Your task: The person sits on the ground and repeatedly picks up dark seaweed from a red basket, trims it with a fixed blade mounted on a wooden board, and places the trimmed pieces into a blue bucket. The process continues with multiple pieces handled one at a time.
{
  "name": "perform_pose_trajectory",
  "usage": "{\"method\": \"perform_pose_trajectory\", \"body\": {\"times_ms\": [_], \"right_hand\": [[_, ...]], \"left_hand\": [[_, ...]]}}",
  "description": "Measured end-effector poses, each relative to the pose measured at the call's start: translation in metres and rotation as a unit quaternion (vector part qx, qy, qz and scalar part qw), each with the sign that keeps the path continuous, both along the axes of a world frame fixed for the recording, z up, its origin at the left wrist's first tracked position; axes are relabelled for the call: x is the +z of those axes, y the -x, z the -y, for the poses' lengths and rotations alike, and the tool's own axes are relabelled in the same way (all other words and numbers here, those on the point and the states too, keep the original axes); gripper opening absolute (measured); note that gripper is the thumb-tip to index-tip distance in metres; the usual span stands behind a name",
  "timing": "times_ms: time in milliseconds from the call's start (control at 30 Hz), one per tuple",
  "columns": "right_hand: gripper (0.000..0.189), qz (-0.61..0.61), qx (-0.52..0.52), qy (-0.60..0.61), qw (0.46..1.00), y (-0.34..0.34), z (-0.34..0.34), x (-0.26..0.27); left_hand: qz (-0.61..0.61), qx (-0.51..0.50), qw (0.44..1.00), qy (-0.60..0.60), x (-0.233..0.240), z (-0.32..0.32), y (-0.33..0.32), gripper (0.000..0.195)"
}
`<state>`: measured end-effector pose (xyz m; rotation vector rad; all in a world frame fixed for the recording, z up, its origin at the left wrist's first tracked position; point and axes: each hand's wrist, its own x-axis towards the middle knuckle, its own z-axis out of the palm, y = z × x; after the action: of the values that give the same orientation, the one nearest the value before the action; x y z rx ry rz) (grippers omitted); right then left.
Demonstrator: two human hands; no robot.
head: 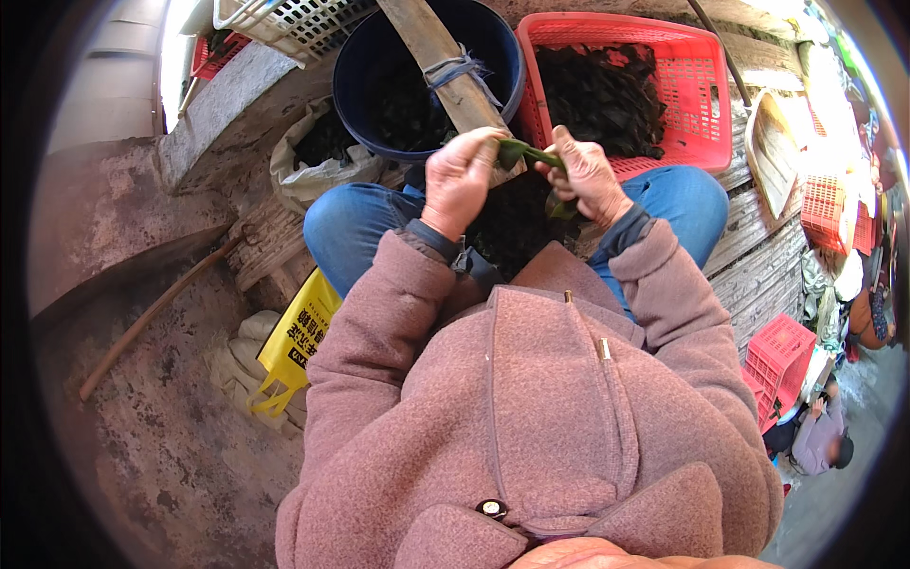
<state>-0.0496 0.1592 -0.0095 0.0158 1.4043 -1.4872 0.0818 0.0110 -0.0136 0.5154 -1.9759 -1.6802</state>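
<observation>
A dark green strip of leafy material, perhaps seaweed (pixel 530 152), stretches between my two hands. My left hand (pixel 458 174) grips one end of it, just above the lower end of a wooden plank (pixel 458 78). The other end is in my right hand (pixel 586 174), with a green piece hanging below the fingers. The plank lies across a dark blue tub (pixel 341 92) holding dark material, and blue cloth is tied around it. Beyond my right hand a red plastic basket (pixel 693 107) holds a heap of dark, flat pieces. More dark material lies between my knees.
A white sack (pixel 291 153) of dark material stands left of the tub, below a white basket (pixel 284 28). A yellow bag (pixel 302 334) and a long wooden handle (pixel 160 313) lie at left. Red crates (pixel 782 355), a scoop (pixel 771 153) and other people (pixel 817 437) are at right.
</observation>
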Motion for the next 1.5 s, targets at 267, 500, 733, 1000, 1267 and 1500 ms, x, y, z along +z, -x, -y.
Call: {"method": "perform_pose_trajectory", "body": {"times_ms": [267, 500, 733, 1000, 1267, 1500], "right_hand": [[0.015, 0.119, 0.059, 0.156, 0.979, 0.021, -0.009, -0.012], [0.011, 0.016, 0.106, 0.092, 0.99, 0.007, -0.001, 0.009], [0.017, -0.283, 0.188, 0.042, 0.94, -0.012, 0.007, 0.016], [0.025, -0.154, 0.16, 0.072, 0.972, -0.022, 0.01, 0.012], [0.026, -0.145, 0.068, 0.063, 0.985, -0.036, 0.013, -0.008], [0.024, -0.184, 0.094, 0.096, 0.974, -0.04, 0.014, -0.013]], "left_hand": [[0.1, 0.022, 0.985, -0.14, 0.013, 0.038, -0.026, 0.018], [0.139, -0.045, 0.956, -0.254, 0.012, 0.006, -0.017, 0.025], [0.147, -0.006, 0.922, -0.357, 0.008, 0.01, -0.016, 0.021], [0.048, -0.026, 0.974, -0.219, -0.004, -0.006, -0.015, 0.016], [0.124, 0.055, 0.988, -0.071, -0.012, -0.016, -0.014, 0.015], [0.073, 0.049, 0.963, -0.255, -0.004, -0.017, -0.01, 0.013]]}}
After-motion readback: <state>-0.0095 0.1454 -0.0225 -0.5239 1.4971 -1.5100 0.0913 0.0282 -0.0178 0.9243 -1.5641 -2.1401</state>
